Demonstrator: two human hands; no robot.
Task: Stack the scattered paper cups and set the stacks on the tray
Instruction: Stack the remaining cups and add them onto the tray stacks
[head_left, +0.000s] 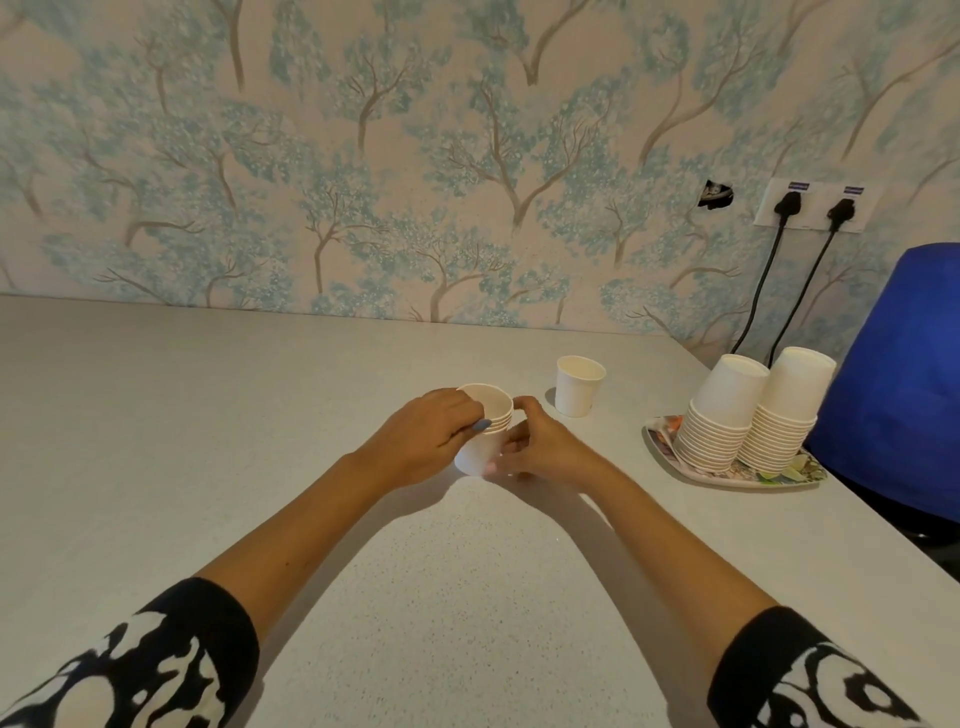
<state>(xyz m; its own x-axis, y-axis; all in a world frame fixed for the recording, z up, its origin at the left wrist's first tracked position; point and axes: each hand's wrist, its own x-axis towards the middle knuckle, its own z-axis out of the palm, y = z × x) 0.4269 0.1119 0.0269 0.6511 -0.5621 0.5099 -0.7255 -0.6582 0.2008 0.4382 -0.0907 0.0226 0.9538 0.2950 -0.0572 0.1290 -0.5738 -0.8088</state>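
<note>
Well to the left of the tray (660, 439), near the middle of the counter (260, 415), a short stack of upright paper cups (485, 434) stood between both hands. The left hand (423, 439) curled its grip round the stack's rims from the far-left side, and the right hand (537, 449) pinched the lower wall, fingers closed on the paper. A single loose cup (579, 385) stood upright between this stack and the tray, apart from both. On the tray two tall inverted stacks (748, 415) leaned slightly, touching each other, leaving little bare tray beside them.

The likely trouble lay in squeezing: the thin walls could buckle if either grip tightened, jamming the nested cups askew. Carried toward the tray, the stack might clip the loose cup or nudge the leaning stacks and topple them over the counter edge nearby.
</note>
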